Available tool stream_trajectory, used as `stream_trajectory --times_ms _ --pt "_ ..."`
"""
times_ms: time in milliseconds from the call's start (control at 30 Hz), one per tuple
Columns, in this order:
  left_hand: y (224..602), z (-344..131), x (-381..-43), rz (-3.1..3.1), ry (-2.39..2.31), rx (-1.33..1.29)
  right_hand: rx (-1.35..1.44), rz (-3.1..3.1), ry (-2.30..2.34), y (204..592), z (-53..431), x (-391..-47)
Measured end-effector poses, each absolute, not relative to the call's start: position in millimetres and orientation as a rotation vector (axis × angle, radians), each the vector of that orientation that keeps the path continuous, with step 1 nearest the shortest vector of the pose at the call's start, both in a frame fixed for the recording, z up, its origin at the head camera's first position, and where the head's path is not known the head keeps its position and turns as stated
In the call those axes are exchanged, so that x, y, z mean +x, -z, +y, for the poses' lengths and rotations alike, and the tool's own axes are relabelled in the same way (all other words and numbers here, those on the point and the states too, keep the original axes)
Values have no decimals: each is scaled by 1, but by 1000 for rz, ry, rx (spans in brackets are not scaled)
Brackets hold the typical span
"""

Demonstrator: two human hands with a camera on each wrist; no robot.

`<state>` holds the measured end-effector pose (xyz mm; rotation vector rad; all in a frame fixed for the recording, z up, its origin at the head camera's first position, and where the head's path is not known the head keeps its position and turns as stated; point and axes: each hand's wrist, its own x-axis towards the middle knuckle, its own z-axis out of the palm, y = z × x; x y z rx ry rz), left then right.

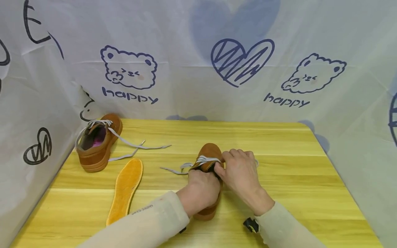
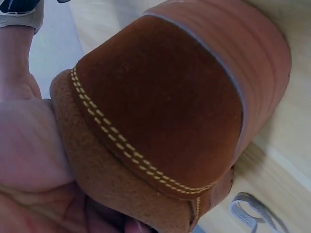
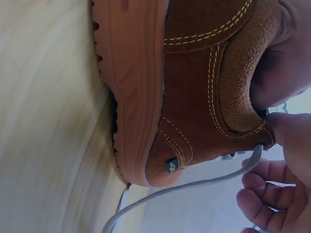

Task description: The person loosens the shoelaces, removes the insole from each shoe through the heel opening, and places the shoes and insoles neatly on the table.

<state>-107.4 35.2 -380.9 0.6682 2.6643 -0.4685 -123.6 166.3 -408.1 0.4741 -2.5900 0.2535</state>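
Note:
A brown lace-up shoe (image 1: pixel 210 151) stands on the table, toe pointing away from me. My left hand (image 1: pixel 203 191) reaches into its opening, with the palm over the padded collar (image 2: pixel 112 179); the fingers inside are hidden, so I cannot tell how they lie. On the shoe's right side, my right hand (image 1: pixel 241 174) grips the edge by the top eyelet, its thumb (image 3: pixel 294 141) at the collar and its other fingers curled below. A grey lace (image 3: pixel 194 184) hangs from that eyelet. White laces (image 1: pixel 206 159) cross the shoe's front.
A second brown shoe (image 1: pixel 93 161) stands at the back left, its loose lace (image 1: pixel 152 147) trailing over the table (image 1: pixel 279 144). An orange insole (image 1: pixel 127 182) lies left of my left hand. Printed white cloth (image 1: pixel 183 82) hangs behind the table and along its sides.

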Motion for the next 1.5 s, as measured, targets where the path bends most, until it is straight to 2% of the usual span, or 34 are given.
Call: stream_trajectory --times_ms 833,1133,1500 --pt "394 42 -117 2609 478 697 435 -2604 -321 410 167 -122" --pt "375 20 -118 2686 205 815 402 -2648 -379 408 166 -125" --pt "371 9 -115 2698 -43 756 386 -2664 -414 408 164 -125"
